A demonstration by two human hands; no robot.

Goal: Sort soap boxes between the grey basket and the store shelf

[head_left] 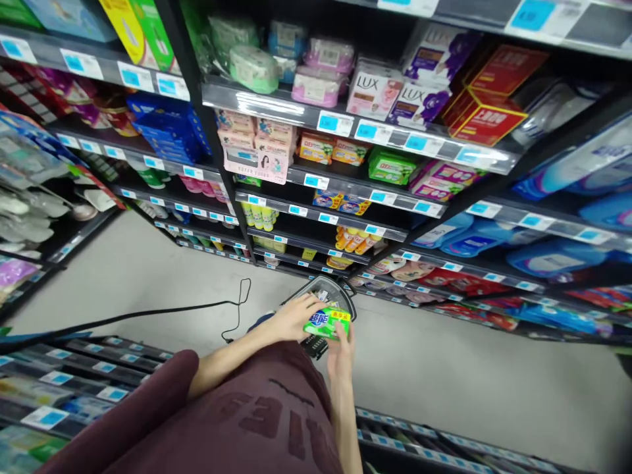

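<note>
A green soap pack [318, 322] with a yellow corner label is held in front of my body, between both hands. My left hand [300, 315] grips its left end, fingers over the top edge. My right hand [342, 349] has its right end, with the thumb lying across the front. Just behind and beneath the pack is a dark shopping basket [351, 304] with some items in it; the hands and pack hide part of it.
Ahead stands a shelf with boxed soaps [370, 92], green soap packs [392, 166] and orange soap packs [316, 148]. Blue bottles [481, 237] line the right shelves. A black cable [162, 313] crosses the grey floor [162, 273]. Shelving [74, 382] also stands close behind me.
</note>
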